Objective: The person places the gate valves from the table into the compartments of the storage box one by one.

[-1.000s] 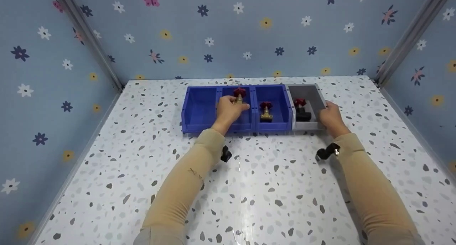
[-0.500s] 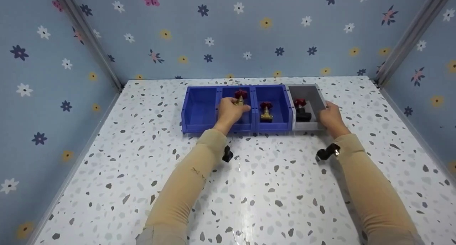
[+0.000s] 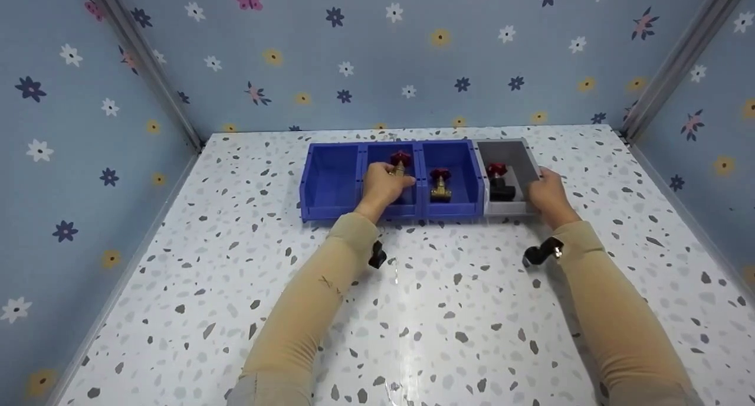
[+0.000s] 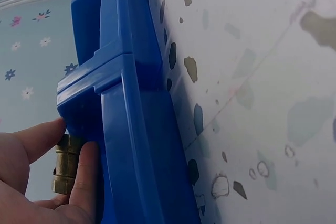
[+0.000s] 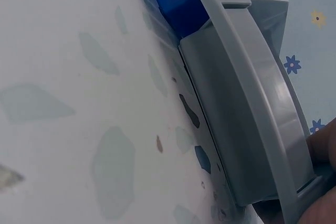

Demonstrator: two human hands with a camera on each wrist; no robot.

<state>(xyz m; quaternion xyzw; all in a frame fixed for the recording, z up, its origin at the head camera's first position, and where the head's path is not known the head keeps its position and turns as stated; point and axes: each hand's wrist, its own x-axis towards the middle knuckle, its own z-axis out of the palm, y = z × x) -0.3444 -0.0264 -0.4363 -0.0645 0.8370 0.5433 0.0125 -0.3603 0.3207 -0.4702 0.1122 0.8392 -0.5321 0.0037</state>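
Observation:
My left hand (image 3: 382, 187) pinches a brass valve with a red handwheel (image 3: 400, 158) over the second blue bin (image 3: 395, 213) from the left. In the left wrist view, the brass valve body (image 4: 65, 166) shows between thumb and fingers. My right hand (image 3: 550, 196) grips the right wall of the grey bin (image 3: 512, 208), its thumb and fingers partly seen in the right wrist view. A similar brass valve (image 3: 440, 187) stands in the third blue bin (image 3: 451, 210). Inside the grey bin is a black-bodied valve (image 3: 501, 187) with a red handwheel.
The leftmost blue bin (image 3: 333, 176) joins the others in one row on the speckled white table (image 3: 436, 323). Behind the row rises a blue flowered wall (image 3: 377, 52), with side walls and metal posts at left and right.
My left hand has shifted slightly to the right and a little lower with the valve. The right hand keeps its place on the grey bin.

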